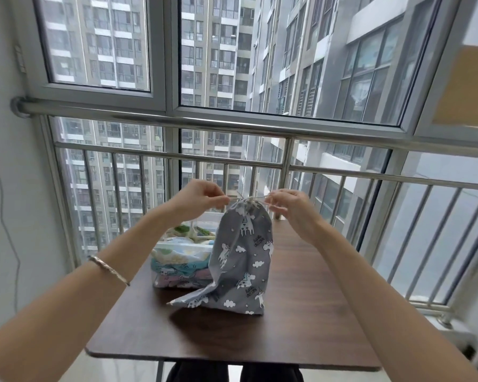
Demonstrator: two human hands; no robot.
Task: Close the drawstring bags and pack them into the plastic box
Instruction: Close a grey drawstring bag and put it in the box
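A grey drawstring bag (242,257) printed with white unicorns and clouds hangs upright over the dark wooden table (232,332), its bottom edge resting on the top. The bag's mouth is gathered tight. My left hand (198,201) pinches the cord at the left of the mouth. At the right of the mouth my right hand (290,206) pinches the other cord end. Behind and left of the bag stands a clear plastic box (177,267) holding several folded patterned bags.
A steel balcony railing (260,158) and large windows run right behind the table's far edge. A white wall with a hanging cable (3,205) is on the left. My dark-trousered legs (232,372) show under the table's near edge.
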